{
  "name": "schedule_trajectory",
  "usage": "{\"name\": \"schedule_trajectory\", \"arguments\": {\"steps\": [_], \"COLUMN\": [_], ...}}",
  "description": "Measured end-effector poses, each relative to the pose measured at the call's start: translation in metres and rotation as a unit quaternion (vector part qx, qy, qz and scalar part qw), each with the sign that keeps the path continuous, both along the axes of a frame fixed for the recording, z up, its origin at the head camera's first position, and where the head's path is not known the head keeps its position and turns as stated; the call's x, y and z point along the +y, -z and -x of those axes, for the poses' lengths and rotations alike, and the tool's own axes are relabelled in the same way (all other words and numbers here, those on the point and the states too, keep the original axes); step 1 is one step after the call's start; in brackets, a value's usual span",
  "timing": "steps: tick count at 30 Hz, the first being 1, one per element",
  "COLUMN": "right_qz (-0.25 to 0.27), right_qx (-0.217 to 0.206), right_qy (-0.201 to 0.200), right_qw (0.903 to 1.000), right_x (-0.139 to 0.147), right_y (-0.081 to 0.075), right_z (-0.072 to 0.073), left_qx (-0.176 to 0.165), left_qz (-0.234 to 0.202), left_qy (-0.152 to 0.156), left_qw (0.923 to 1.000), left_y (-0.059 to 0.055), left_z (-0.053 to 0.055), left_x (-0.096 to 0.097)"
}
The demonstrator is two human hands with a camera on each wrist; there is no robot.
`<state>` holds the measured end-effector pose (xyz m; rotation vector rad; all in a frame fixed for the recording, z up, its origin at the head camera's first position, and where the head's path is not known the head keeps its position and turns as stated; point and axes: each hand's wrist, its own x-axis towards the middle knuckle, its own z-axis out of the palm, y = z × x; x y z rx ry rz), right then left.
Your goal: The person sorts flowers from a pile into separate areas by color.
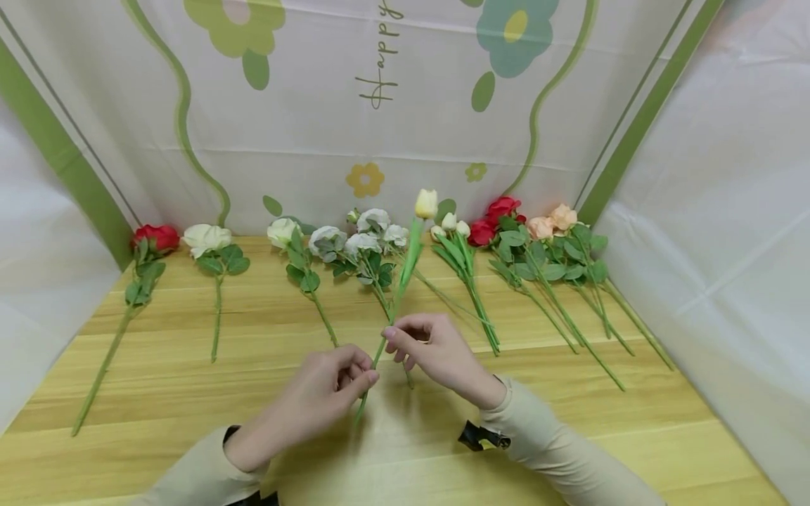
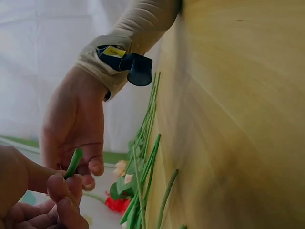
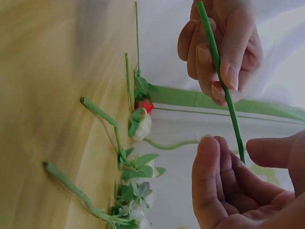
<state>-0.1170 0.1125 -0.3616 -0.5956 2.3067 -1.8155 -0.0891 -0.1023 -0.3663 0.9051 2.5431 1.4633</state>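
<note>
A single pale yellow tulip (image 1: 427, 204) on a long green stem is held upright at a slant above the table. My left hand (image 1: 319, 393) pinches its stem low, between thumb and fingers; the cut stem end (image 2: 74, 163) sticks out past them in the left wrist view. Higher up, my right hand (image 1: 443, 358) has its thumb and fingertips on the same stem. In the right wrist view the stem (image 3: 213, 43) runs from the left hand to the right thumb, then passes out of sight behind the fingers. Behind the hands lie white-grey flowers (image 1: 363, 242) with green leaves.
On the wooden table (image 1: 266, 464), a red rose (image 1: 158, 237), a white rose (image 1: 207, 239) and another white flower (image 1: 283, 232) lie left. Rightward are a small white tulip bunch (image 1: 451, 225), red roses (image 1: 503, 209) and peach roses (image 1: 562, 216). A printed curtain (image 1: 304, 119) hangs behind.
</note>
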Motion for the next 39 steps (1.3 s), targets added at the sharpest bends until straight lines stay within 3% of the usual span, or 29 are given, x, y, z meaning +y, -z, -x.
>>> {"name": "schedule_trajectory", "arguments": {"steps": [6, 11, 14, 17, 21, 28, 35, 39], "right_qz": [0.002, -0.09, -0.192, -0.291, -0.361, -0.398, -0.452, -0.462], "right_qx": [0.007, 0.013, 0.012, 0.028, 0.046, 0.032, -0.02, -0.016], "right_qy": [-0.002, 0.052, 0.091, 0.121, 0.149, 0.169, 0.143, 0.119], "right_qw": [1.0, 0.9945, 0.9771, 0.9486, 0.9195, 0.9012, 0.8802, 0.8788], "right_x": [0.003, 0.035, 0.065, 0.095, 0.12, 0.131, 0.132, 0.132], "right_y": [-0.003, -0.019, -0.028, -0.033, -0.029, -0.015, 0.0, 0.006], "right_z": [0.003, 0.026, 0.047, 0.068, 0.087, 0.102, 0.117, 0.12], "left_qx": [0.001, 0.0, 0.008, 0.017, 0.02, 0.03, 0.03, 0.023], "left_qz": [0.024, 0.058, 0.065, 0.072, 0.081, 0.091, 0.11, 0.122], "left_qy": [0.011, -0.009, -0.015, -0.01, -0.008, -0.011, -0.002, 0.002], "left_qw": [0.9997, 0.9983, 0.9977, 0.9972, 0.9965, 0.9954, 0.9935, 0.9923], "left_y": [0.002, -0.001, -0.003, -0.005, -0.006, -0.006, -0.007, -0.008], "left_z": [-0.002, 0.002, 0.004, 0.006, 0.008, 0.01, 0.012, 0.012], "left_x": [0.001, -0.003, -0.006, -0.009, -0.011, -0.014, -0.016, -0.019]}}
